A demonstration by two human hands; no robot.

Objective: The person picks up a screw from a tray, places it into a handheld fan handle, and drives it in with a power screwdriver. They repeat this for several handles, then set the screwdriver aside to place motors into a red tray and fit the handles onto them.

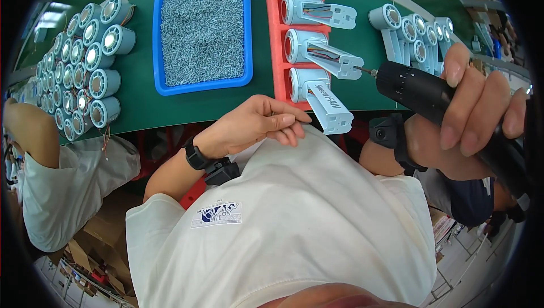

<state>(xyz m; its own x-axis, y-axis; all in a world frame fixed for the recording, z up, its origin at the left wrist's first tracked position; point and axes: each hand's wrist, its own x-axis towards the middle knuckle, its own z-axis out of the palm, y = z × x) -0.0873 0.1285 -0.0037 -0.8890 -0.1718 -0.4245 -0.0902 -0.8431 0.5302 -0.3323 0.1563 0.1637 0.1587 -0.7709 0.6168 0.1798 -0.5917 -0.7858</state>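
A pale white plastic fan housing [340,63] lies in the third slot down of a red slotted holder [274,25]; its round head sits in the slot, and its open handle, with coloured wires inside, juts right. Just below it, a white fan housing with a printed, covered handle [330,110] occupies the lowest slot.

The right hand [476,107] is wrapped around a black cylindrical electric screwdriver [416,90], whose thin bit points at the open handle's end; contact cannot be told. The left hand [260,122] holds nothing visible, fingers loosely curled near the holder's lower end.

A strip of green tabletop [260,53] separates the holder from a blue rectangular plastic tray [157,42] of small silvery screws [204,30]. Another runs rightward to grouped white fan housings [390,17]. The tabletop's near edge passes close by the left hand.
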